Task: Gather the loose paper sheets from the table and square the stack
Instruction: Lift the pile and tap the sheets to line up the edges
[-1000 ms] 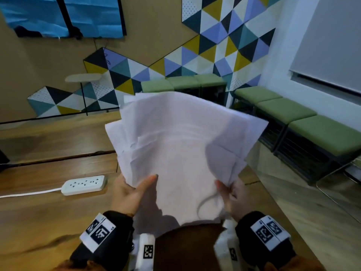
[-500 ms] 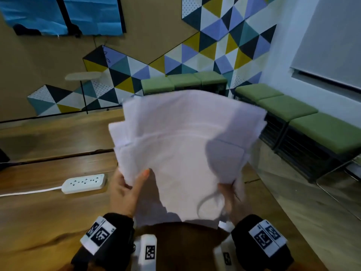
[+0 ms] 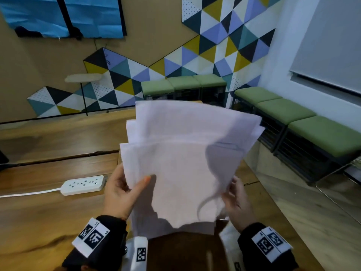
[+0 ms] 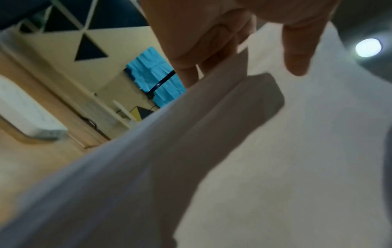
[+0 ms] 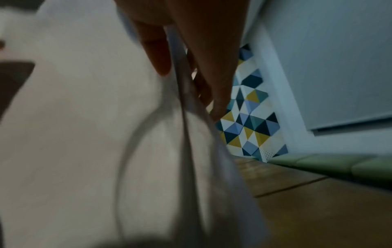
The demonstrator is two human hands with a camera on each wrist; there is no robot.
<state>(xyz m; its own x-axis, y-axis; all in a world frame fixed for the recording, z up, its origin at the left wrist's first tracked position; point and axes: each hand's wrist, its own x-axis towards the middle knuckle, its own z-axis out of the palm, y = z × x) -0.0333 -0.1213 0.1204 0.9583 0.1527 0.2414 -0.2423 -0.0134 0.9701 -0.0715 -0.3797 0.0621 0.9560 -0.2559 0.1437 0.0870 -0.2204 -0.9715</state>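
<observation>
Sheets (image 3: 181, 165) between both hands, uneven

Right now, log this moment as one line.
stage: squaring | sheets: held up above table, edges uneven | left hand: grips left edge | right hand: grips right edge

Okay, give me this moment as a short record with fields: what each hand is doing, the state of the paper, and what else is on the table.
left hand: left hand grips the paper stack's left edge, thumb on the front
right hand: right hand holds the right edge, thumb in front, fingers behind
paper stack: paper stack held up above the table, sheets fanned and staggered along the top and left edges, not yet squared
table: wooden table
other items: white power strip with its cord, left of the hands
</observation>
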